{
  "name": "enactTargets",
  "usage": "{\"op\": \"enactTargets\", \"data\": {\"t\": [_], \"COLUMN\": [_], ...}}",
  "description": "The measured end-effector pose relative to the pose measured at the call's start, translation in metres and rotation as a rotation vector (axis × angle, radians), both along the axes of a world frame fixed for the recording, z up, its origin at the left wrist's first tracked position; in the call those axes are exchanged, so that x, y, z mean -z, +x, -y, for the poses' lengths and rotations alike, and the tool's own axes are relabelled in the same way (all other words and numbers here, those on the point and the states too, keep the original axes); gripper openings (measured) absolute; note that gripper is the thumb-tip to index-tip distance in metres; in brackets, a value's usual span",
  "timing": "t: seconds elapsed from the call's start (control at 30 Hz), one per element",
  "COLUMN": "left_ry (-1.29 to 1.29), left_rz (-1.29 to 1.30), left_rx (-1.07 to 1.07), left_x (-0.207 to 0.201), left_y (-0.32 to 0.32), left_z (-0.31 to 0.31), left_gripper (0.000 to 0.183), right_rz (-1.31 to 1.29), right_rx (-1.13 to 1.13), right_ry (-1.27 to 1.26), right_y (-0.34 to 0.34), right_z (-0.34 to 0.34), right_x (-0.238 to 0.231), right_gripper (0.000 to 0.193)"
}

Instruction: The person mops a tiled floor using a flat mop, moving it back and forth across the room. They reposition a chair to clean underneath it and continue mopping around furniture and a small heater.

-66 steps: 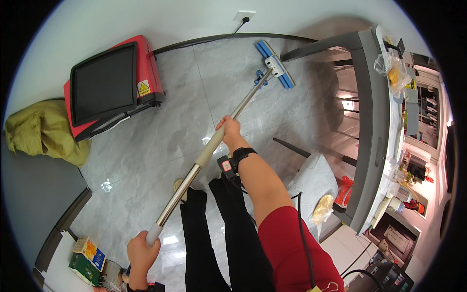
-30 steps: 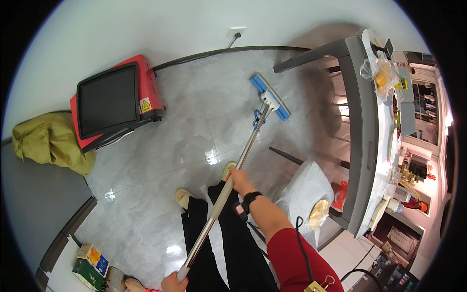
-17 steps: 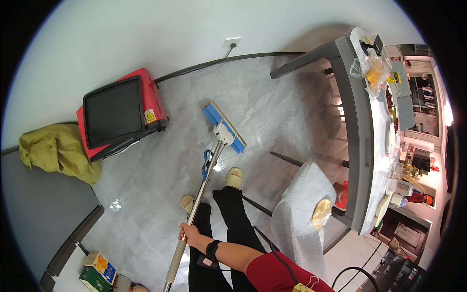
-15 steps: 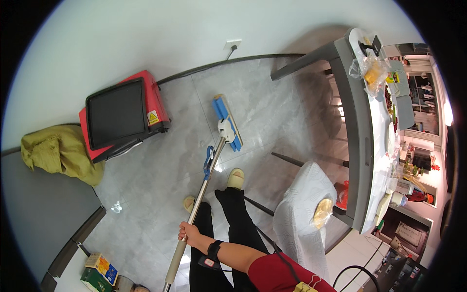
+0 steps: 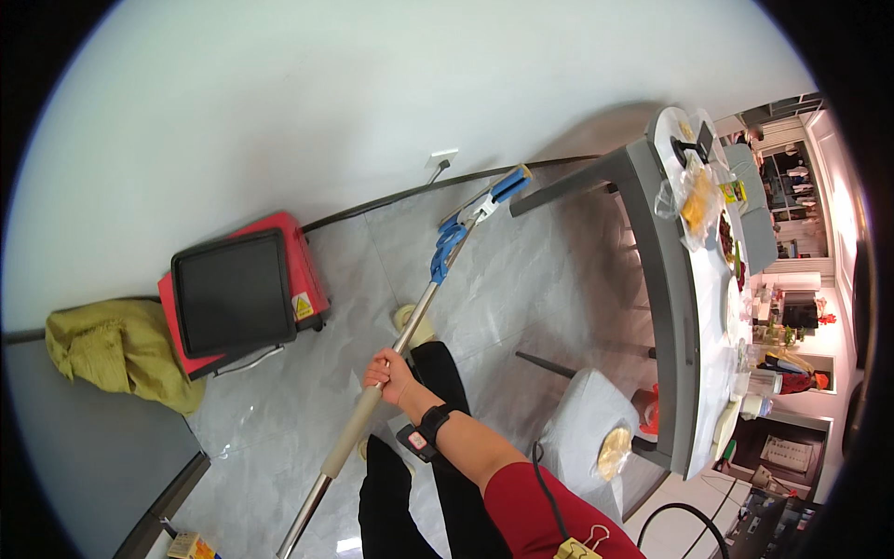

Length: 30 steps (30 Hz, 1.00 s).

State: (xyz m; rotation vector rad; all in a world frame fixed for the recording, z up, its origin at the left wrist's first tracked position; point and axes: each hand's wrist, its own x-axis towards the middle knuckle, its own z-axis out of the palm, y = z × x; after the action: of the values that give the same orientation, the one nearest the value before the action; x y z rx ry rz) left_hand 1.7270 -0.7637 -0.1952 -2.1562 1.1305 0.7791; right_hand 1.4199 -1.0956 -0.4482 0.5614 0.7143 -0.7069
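Observation:
My right hand (image 5: 387, 374) is wrapped round the shaft of a sponge mop (image 5: 419, 312), gripping it at the upper end of its beige sleeve. The steel shaft slants from the lower left up to the far right. Its blue and white mop head (image 5: 508, 185) is beside the table's leg, close to the wall's dark skirting; I cannot tell whether it touches the floor. A blue lever (image 5: 449, 250) sits on the shaft just behind the head. My left hand is out of view, and the shaft's near end runs off the lower edge.
A red machine with a black tray top (image 5: 235, 291) stands left by the wall, an olive cloth (image 5: 116, 349) beside it. Right are a grey table (image 5: 672, 317) with food on it and a covered chair (image 5: 582, 424). A plugged cord (image 5: 440, 171) runs along the wall.
The mop head has moved away from me and to the right, from the open floor to the wall by the table leg. My right hand has moved forward with the shaft, and my view has shifted.

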Motion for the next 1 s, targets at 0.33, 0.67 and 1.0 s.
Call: {"op": "enactTargets", "data": {"t": [0.33,0.67,1.0], "left_ry": [-0.049,-0.395,-0.314], "left_rz": [0.214,0.098,-0.106], "left_rx": [0.299,0.347,0.370], "left_x": [-0.018,0.007,0.081], "left_y": [-0.023,-0.086,-0.212], "left_z": [0.230,0.397,0.512], "left_gripper": [0.022,0.016,0.013], "right_rz": [-0.018,0.032,-0.240], "right_rx": [0.070,0.194,0.258], "right_ry": [-0.019,-0.032,0.043], "right_y": [-0.054,-0.148,-0.322], "right_z": [0.172,0.291,0.397], "right_x": [-0.003,0.018,0.067], "right_gripper": [0.035,0.036,0.034]}}
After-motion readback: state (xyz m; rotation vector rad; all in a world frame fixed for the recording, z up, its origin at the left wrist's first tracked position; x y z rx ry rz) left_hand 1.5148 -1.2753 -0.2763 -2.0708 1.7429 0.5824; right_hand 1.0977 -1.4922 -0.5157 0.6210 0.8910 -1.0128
